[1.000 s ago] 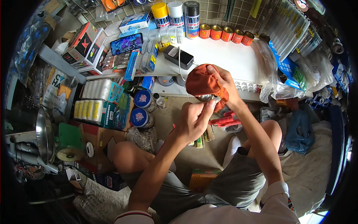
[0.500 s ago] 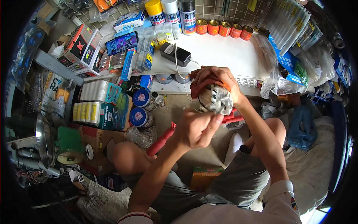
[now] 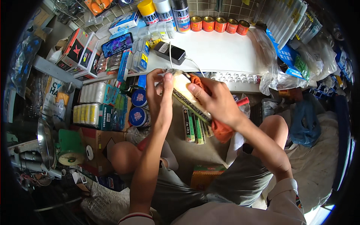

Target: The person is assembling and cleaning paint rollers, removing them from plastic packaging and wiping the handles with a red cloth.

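A long, plastic-wrapped package (image 3: 184, 87) with a pale yellow face and a dark printed side slants between my hands. My left hand (image 3: 160, 88) grips its upper left end, with the thumb on top. Closed around an orange cloth (image 3: 222, 131), my right hand (image 3: 221, 100) presses the cloth to the package's other end, its thumb lying on the pale face. Some of the cloth shows above that thumb and some hangs below the hand. On the floor beneath lie several narrow green and black packs (image 3: 193, 127), partly hidden by the package.
A white shelf (image 3: 225, 52) ahead carries spray cans (image 3: 182, 17), small red tins (image 3: 220, 24), a black power adapter (image 3: 170, 52) with a white cable, and a phone (image 3: 117, 45). Blue-lidded tubs (image 3: 139, 117) stand at left. A blue bag (image 3: 305, 123) lies at right.
The bundle has turned from end-on to lengthwise, showing its pale face. My left hand has gone up and left onto its end. My right hand has come lower with the cloth.
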`<action>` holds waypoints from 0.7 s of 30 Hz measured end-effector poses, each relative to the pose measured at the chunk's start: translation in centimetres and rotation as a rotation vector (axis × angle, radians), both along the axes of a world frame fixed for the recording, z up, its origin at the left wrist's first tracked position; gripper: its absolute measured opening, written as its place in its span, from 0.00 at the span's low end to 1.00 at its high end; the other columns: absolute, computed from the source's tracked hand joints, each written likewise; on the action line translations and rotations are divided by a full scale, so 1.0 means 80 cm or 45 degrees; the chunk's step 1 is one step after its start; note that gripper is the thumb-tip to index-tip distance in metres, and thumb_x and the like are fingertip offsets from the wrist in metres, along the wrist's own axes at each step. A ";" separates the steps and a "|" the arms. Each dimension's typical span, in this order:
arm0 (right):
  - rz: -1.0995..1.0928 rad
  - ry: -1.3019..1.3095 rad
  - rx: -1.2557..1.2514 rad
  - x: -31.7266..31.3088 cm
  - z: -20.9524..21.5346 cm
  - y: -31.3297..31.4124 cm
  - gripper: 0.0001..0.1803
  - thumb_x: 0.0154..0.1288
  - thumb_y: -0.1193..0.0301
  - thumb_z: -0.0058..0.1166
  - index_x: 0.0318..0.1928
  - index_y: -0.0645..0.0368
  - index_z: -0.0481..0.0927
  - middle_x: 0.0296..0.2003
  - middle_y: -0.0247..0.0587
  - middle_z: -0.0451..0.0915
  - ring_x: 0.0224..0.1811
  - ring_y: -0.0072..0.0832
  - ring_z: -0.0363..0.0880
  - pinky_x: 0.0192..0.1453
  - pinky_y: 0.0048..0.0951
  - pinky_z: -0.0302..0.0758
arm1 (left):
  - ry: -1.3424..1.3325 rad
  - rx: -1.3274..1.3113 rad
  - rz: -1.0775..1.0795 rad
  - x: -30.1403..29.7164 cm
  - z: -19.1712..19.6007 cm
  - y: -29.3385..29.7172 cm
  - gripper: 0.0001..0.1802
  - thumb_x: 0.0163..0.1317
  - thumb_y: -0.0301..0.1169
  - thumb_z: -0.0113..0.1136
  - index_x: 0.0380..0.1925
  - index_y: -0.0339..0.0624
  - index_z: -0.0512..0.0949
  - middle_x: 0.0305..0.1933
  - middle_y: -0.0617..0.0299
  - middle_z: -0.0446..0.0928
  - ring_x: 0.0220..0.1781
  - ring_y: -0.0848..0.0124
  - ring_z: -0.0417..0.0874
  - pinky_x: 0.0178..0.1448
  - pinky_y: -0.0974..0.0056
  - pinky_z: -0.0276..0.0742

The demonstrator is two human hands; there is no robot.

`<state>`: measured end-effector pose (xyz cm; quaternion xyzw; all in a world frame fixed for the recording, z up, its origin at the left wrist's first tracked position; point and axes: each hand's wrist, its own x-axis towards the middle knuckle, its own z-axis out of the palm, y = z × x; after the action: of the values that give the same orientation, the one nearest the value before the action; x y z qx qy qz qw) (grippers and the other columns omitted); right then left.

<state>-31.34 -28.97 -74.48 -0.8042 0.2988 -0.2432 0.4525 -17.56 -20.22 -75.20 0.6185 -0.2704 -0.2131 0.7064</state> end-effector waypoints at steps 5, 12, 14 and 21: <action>-0.178 -0.013 -0.091 -0.009 0.000 0.022 0.29 0.74 0.54 0.55 0.24 0.70 0.78 0.17 0.62 0.72 0.21 0.58 0.74 0.28 0.46 0.70 | -0.016 0.078 -0.237 0.019 0.003 0.007 0.19 0.70 0.43 0.61 0.43 0.35 0.83 0.36 0.66 0.79 0.39 0.77 0.76 0.45 0.70 0.71; 0.035 -0.350 0.361 -0.013 0.004 -0.002 0.25 0.81 0.55 0.40 0.45 0.68 0.78 0.34 0.47 0.77 0.32 0.31 0.77 0.38 0.34 0.72 | -0.106 0.159 -0.468 0.013 0.003 0.009 0.20 0.70 0.44 0.62 0.47 0.35 0.83 0.31 0.72 0.74 0.28 0.84 0.67 0.25 0.76 0.54; 0.307 -0.492 -0.203 -0.010 0.000 -0.005 0.24 0.81 0.60 0.40 0.66 0.65 0.68 0.54 0.59 0.75 0.49 0.51 0.80 0.55 0.44 0.74 | 0.011 0.059 -0.435 0.005 0.001 0.004 0.21 0.71 0.44 0.62 0.49 0.35 0.83 0.34 0.68 0.80 0.29 0.82 0.75 0.24 0.76 0.64; 0.226 0.178 -0.118 -0.010 0.011 0.015 0.28 0.77 0.55 0.46 0.62 0.67 0.68 0.47 0.66 0.79 0.47 0.62 0.80 0.52 0.53 0.76 | 0.193 -0.147 -0.139 0.051 -0.004 0.005 0.17 0.69 0.36 0.65 0.46 0.30 0.84 0.42 0.58 0.85 0.38 0.74 0.84 0.38 0.69 0.81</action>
<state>-32.13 -27.79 -73.60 -0.8626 0.2457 -0.1591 0.4125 -13.52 -19.81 -75.53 0.5431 -0.2612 -0.2814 0.7467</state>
